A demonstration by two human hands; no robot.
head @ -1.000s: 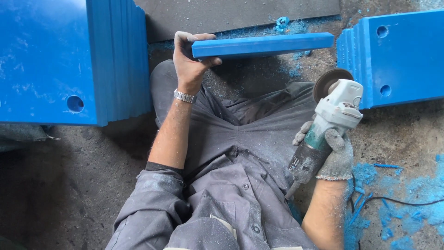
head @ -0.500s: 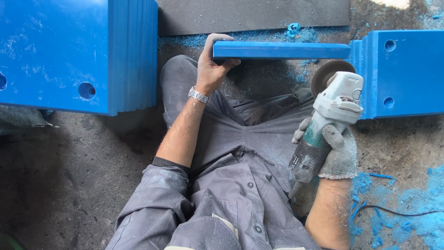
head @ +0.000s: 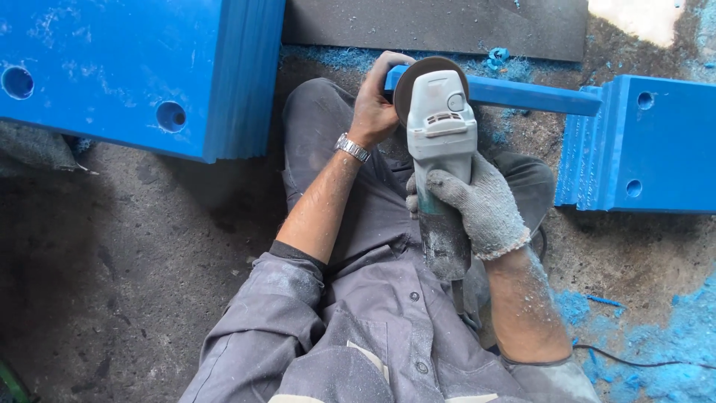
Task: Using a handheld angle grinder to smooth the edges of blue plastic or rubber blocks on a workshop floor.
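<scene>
My right hand (head: 481, 205), in a knitted grey glove, is wrapped tight around the body of the angle grinder (head: 440, 157). The grinder's disc (head: 409, 78) sits at the near end of the narrow blue plastic strip (head: 522, 95), touching or just over its edge; I cannot tell which. My left hand (head: 375, 104), bare, with a metal wristwatch (head: 351, 148), is clenched on that same end of the strip, just left of the disc. The strip runs rightward from both hands and meets the blue plate stack (head: 641, 145) with two round holes, well right of the grinder. Left of my left hand stands a larger blue plate stack (head: 142, 71), edge facing me, two holes showing. Beyond the hands lies a dark grey slab (head: 447, 26). Open concrete floor (head: 112, 269) spreads to the left; blue shavings (head: 671, 336) and a thin black cable (head: 634, 362) lie right of my right forearm.
</scene>
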